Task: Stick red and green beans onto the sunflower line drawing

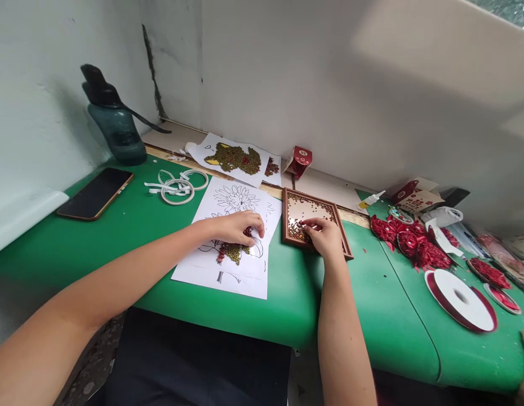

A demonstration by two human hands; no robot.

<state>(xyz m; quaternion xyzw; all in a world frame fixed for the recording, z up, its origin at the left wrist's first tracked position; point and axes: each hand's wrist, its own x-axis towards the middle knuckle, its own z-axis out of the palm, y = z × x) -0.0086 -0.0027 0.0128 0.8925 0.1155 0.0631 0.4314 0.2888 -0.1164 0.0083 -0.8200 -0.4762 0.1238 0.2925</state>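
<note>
Head view | left hand [240, 227] half-curled over drawing [249, 278] — grip hidden | right hand [325, 237] bunched in tray [284, 217] — hold unclear

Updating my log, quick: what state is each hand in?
Left hand: curled over grains on the drawing sheet; grip can't be told.
Right hand: fingertips at grains in the brown tray; grip can't be told.

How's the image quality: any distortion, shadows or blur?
Head view: edges look stretched, the bottle leaning outward; head view: soft shadows cross the wall; head view: beads heaped near the right hand hardly separate.
</note>
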